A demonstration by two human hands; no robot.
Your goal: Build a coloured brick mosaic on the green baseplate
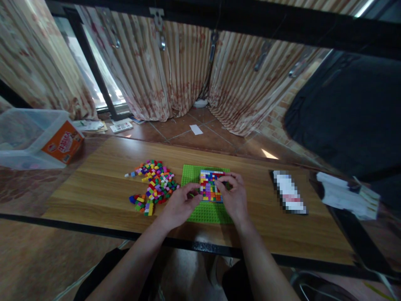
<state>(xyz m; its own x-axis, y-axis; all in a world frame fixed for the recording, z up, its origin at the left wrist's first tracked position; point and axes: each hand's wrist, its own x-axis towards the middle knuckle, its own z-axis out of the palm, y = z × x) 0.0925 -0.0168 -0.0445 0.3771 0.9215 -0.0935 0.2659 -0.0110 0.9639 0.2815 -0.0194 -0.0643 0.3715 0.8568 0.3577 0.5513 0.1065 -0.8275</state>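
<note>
A green baseplate (191, 173) lies on the wooden table (103, 184) in front of me. A patch of small coloured bricks (209, 184) is built on it. My left hand (179, 205) rests on the plate's left side, fingers curled, fingertips touching the patch's left edge. My right hand (233, 194) is on the plate's right side, fingers pinched at the patch's upper right corner; what they pinch is too small to see. A pile of loose coloured bricks (153, 184) lies just left of the plate.
A clear plastic box (28, 138) with an orange label stands at the table's far left. A blurred flat object (290, 192) and a white cloth-like item (346, 194) lie at the right. Curtains and tiled floor are beyond the table.
</note>
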